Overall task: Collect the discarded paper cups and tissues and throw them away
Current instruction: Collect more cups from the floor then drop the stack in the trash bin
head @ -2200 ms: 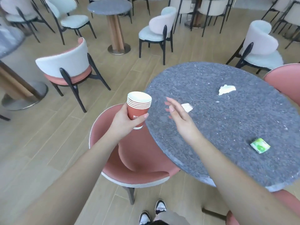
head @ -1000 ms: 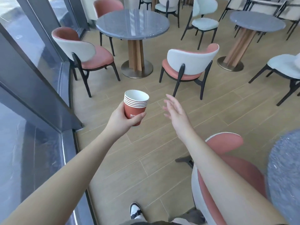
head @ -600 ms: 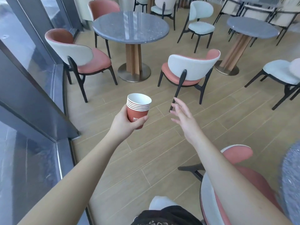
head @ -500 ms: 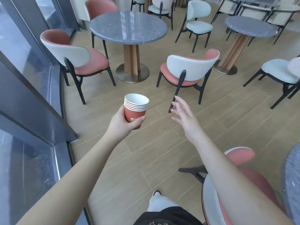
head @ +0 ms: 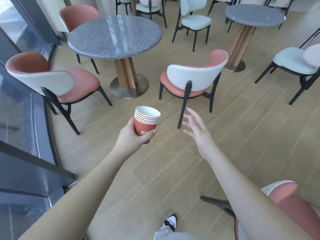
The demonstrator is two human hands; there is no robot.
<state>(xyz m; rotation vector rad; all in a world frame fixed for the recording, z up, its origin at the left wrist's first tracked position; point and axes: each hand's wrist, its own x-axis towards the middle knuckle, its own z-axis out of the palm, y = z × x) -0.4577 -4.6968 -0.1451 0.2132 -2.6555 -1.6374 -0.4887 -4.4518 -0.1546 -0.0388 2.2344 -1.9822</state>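
Observation:
My left hand (head: pixel 131 139) grips a stack of several nested red paper cups (head: pixel 146 121) with white rims, held upright over the wooden floor. The top cup looks empty inside. My right hand (head: pixel 196 129) hovers just right of the cups with fingers spread and relaxed, holding nothing and not touching them. No tissues or loose cups show in this view.
A round grey table (head: pixel 114 34) on a wooden pedestal stands ahead, ringed by pink chairs (head: pixel 192 78) (head: pixel 52 80). A second grey table (head: pixel 254 14) and pale green chairs (head: pixel 297 61) are at the right. A glass wall (head: pixel 17 118) runs along the left. Another pink chair (head: pixel 290 205) is at my lower right.
I have turned away from the littered grey table, which has left the view, and stepped closer to the table ahead. My left hand keeps the cup stack; my right hand stays open beside it.

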